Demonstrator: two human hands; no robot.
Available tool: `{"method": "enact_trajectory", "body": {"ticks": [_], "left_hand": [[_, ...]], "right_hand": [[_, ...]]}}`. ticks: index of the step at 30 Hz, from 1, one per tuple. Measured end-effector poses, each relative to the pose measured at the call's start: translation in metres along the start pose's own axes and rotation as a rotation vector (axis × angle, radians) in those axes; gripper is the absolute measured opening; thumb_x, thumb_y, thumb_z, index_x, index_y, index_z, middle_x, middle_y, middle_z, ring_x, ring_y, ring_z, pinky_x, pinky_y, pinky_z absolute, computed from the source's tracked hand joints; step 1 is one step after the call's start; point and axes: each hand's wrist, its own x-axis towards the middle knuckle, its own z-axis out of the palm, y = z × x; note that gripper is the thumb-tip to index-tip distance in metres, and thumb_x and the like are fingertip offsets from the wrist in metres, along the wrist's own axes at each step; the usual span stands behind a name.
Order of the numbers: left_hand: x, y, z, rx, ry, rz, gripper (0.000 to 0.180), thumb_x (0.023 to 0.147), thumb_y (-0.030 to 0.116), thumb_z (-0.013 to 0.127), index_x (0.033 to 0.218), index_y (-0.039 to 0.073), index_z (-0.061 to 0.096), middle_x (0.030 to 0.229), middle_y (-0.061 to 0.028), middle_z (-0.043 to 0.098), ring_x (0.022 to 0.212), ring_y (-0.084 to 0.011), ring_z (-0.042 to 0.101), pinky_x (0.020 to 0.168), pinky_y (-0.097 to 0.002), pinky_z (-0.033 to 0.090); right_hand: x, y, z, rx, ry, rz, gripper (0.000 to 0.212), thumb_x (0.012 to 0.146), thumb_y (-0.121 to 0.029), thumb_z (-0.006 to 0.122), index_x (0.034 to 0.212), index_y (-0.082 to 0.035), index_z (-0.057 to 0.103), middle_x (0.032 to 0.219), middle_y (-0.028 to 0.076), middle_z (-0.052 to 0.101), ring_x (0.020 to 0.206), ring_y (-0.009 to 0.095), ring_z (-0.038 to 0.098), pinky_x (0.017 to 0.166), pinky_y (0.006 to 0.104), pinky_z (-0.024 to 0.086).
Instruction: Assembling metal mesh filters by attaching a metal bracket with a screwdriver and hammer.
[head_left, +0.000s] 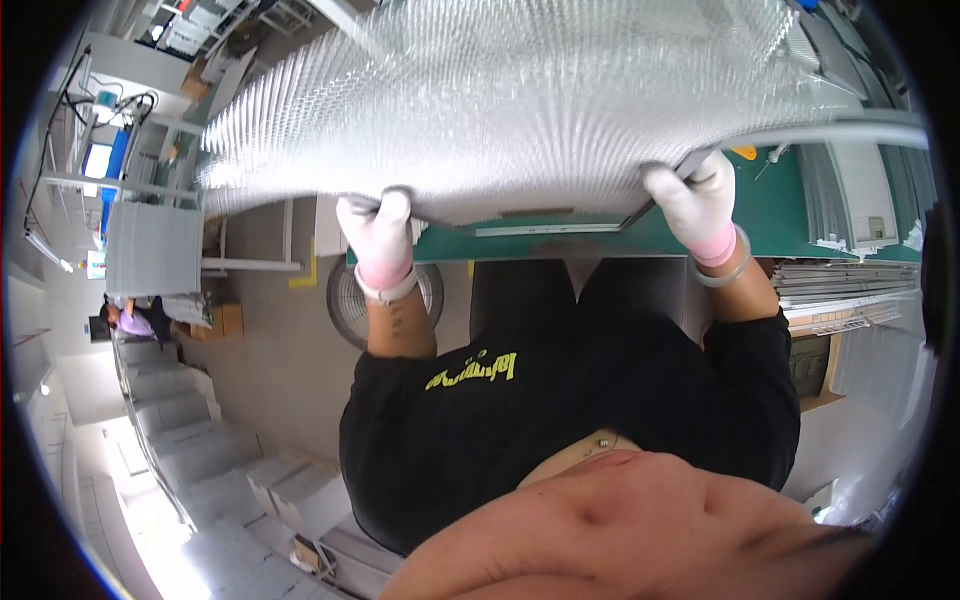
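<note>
A large silvery, translucent sheet (480, 110) with a fine ribbed or honeycomb texture is held up in front of me. My left hand (378, 238), in a white glove with a pink cuff, is closed on its near edge, thumb and fingers pinching a dark grey strip there. Farther right, my right hand (697, 205), gloved the same way, grips the same edge beside another dark grey strip. Below the sheet lies a green tabletop (775, 215). Part of the table and whatever lies behind the sheet are hidden by it.
A round fan (350, 303) stands on the floor at left. Stacked pale panels (155, 250) rise at far left, where another person (140, 320) is visible. At right are long grey strips (845, 290), a screwdriver-like tool (772, 160) and an orange item (744, 153).
</note>
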Motion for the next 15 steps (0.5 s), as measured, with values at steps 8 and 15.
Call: {"method": "enact_trajectory", "body": {"ticks": [8, 15], "left_hand": [[-0.034, -0.019, 0.005, 0.278, -0.01, -0.09, 0.017, 0.089, 0.002, 0.062, 0.105, -0.003, 0.064, 0.09, -0.0013, 0.065, 0.077, -0.0082, 0.056, 0.07, -0.0234, 0.047], [-0.059, -0.049, -0.003, 0.057, -0.056, -0.403, 0.05, 0.084, 0.016, 0.079, 0.124, -0.003, 0.057, 0.117, -0.0096, 0.063, 0.107, -0.0173, 0.06, 0.095, -0.0327, 0.048]], "right_hand": [[-0.031, 0.034, 0.025, 0.11, 0.105, 0.199, 0.024, 0.094, -0.008, 0.064, 0.115, 0.005, 0.062, 0.101, 0.006, 0.069, 0.089, 0.01, 0.061, 0.081, 0.0267, 0.049], [-0.066, 0.055, 0.028, 0.167, 0.129, 0.385, 0.026, 0.094, -0.007, 0.062, 0.118, 0.003, 0.061, 0.103, 0.003, 0.068, 0.091, 0.01, 0.06, 0.082, 0.027, 0.049]]}}
